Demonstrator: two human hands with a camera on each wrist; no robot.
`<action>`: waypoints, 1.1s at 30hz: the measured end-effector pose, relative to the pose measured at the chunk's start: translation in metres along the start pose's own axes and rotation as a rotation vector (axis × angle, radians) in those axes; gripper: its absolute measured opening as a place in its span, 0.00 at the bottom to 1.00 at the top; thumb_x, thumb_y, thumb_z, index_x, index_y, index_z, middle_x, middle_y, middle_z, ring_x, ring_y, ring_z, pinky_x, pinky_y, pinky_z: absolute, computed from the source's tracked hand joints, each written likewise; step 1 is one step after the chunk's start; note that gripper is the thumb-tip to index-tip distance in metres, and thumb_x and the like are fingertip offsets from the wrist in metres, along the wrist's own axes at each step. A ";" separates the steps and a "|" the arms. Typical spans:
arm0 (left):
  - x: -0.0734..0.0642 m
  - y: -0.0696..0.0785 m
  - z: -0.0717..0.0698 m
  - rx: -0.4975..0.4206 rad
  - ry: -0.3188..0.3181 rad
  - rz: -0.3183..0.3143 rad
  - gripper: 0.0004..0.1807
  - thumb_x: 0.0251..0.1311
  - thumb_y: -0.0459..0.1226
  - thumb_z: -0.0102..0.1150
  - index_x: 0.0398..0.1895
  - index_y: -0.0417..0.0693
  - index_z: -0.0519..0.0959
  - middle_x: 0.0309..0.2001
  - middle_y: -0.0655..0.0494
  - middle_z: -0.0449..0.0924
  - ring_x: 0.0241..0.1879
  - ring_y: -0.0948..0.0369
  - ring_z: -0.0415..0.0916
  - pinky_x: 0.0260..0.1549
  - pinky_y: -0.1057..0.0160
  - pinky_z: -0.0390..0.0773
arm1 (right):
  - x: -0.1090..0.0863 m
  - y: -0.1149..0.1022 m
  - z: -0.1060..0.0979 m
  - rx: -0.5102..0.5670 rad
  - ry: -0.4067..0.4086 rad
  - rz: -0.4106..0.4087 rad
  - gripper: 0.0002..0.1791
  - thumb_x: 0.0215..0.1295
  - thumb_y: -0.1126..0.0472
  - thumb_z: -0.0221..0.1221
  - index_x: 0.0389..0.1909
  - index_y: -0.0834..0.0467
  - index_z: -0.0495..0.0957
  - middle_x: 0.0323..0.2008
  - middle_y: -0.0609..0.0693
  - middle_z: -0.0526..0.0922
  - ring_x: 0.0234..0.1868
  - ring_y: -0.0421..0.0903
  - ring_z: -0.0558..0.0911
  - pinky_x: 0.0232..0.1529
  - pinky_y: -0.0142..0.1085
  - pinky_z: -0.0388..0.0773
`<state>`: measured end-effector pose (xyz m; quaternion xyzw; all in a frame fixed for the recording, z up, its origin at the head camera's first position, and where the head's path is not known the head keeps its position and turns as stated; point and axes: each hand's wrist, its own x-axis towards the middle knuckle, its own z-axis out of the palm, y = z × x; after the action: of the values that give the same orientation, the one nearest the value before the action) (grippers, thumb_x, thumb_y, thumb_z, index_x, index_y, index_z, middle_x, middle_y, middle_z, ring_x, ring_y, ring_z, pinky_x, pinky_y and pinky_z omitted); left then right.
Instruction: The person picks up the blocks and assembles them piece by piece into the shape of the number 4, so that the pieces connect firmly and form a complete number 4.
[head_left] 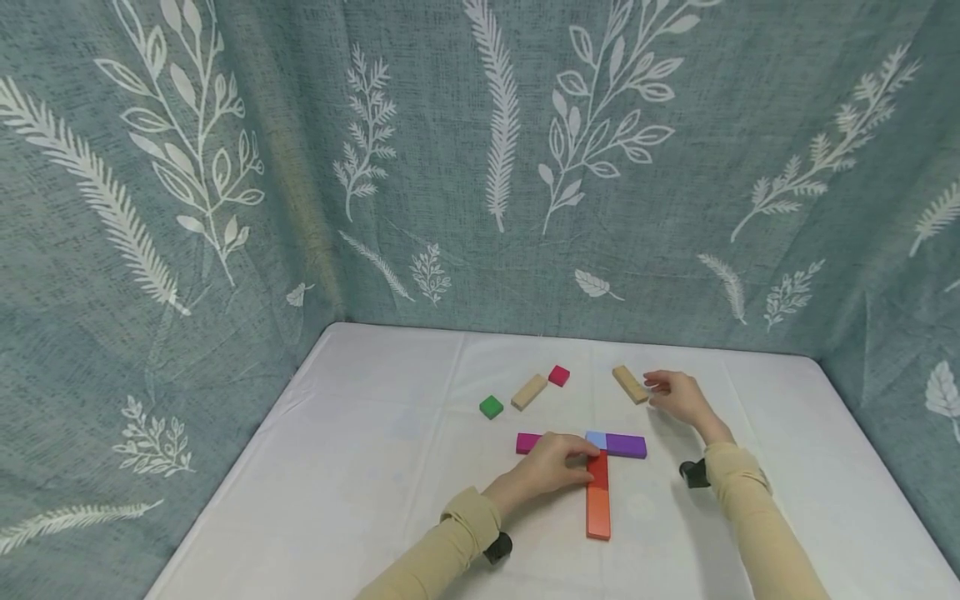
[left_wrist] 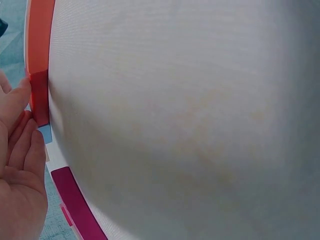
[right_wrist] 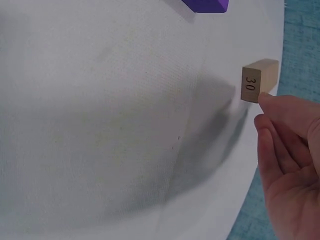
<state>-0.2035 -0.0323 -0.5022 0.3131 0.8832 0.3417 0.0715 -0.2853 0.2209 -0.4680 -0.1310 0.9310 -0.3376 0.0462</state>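
My left hand (head_left: 551,462) is beside a red block (head_left: 599,469), thumb and forefinger tips at its edge without closing round it. An orange block (head_left: 597,514) continues the red one toward me. A light blue block (head_left: 596,440) sits at its far end, with a purple block (head_left: 627,447) to the right. A magenta block (left_wrist: 77,202) lies left, partly hidden by that hand in the head view. My right hand (head_left: 678,397) hovers with loosely bent fingers beside a plain wooden block (head_left: 630,384), whose end reads "30" in the right wrist view.
Farther back on the white-covered table (head_left: 360,450) lie a green block (head_left: 491,407), another plain wooden block (head_left: 529,392) and a small crimson block (head_left: 558,376). A patterned teal curtain (head_left: 450,167) hangs behind the table and along its sides.
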 end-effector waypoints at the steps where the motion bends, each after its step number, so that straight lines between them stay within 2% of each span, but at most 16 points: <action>1: 0.000 0.000 0.000 0.001 0.000 0.000 0.19 0.53 0.37 0.68 0.50 0.48 0.82 0.48 0.60 0.84 0.50 0.68 0.78 0.51 0.76 0.74 | 0.000 0.000 0.001 0.003 0.001 0.004 0.23 0.57 0.73 0.57 0.55 0.76 0.70 0.50 0.72 0.77 0.49 0.65 0.79 0.49 0.51 0.78; 15: -0.003 0.000 0.004 0.004 -0.010 -0.010 0.19 0.54 0.38 0.67 0.51 0.49 0.81 0.48 0.60 0.84 0.49 0.69 0.78 0.50 0.76 0.75 | 0.005 0.002 0.016 0.012 0.006 0.065 0.27 0.56 0.68 0.63 0.55 0.75 0.70 0.50 0.72 0.77 0.49 0.64 0.79 0.50 0.51 0.78; 23: -0.003 0.002 0.004 -0.002 -0.009 -0.011 0.19 0.54 0.37 0.67 0.51 0.48 0.81 0.48 0.59 0.84 0.50 0.67 0.78 0.50 0.75 0.75 | 0.006 -0.002 0.021 0.020 0.048 0.124 0.26 0.57 0.66 0.63 0.54 0.75 0.72 0.49 0.71 0.78 0.48 0.62 0.79 0.48 0.50 0.78; 28: -0.002 0.000 0.003 0.007 -0.009 -0.009 0.19 0.54 0.38 0.67 0.51 0.49 0.81 0.48 0.59 0.84 0.50 0.68 0.78 0.50 0.76 0.75 | 0.007 -0.004 0.021 0.021 0.053 0.120 0.25 0.56 0.66 0.63 0.53 0.75 0.73 0.48 0.71 0.79 0.47 0.63 0.80 0.48 0.49 0.79; 33: 0.000 0.001 -0.001 0.018 -0.011 -0.005 0.19 0.54 0.38 0.67 0.51 0.48 0.81 0.48 0.59 0.84 0.50 0.67 0.78 0.50 0.76 0.75 | 0.007 -0.006 0.016 0.017 0.019 0.111 0.26 0.55 0.65 0.65 0.53 0.76 0.72 0.47 0.70 0.79 0.46 0.62 0.80 0.46 0.48 0.80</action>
<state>-0.2031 -0.0325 -0.5013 0.3134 0.8866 0.3319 0.0744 -0.2882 0.2042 -0.4762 -0.0758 0.9343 -0.3435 0.0572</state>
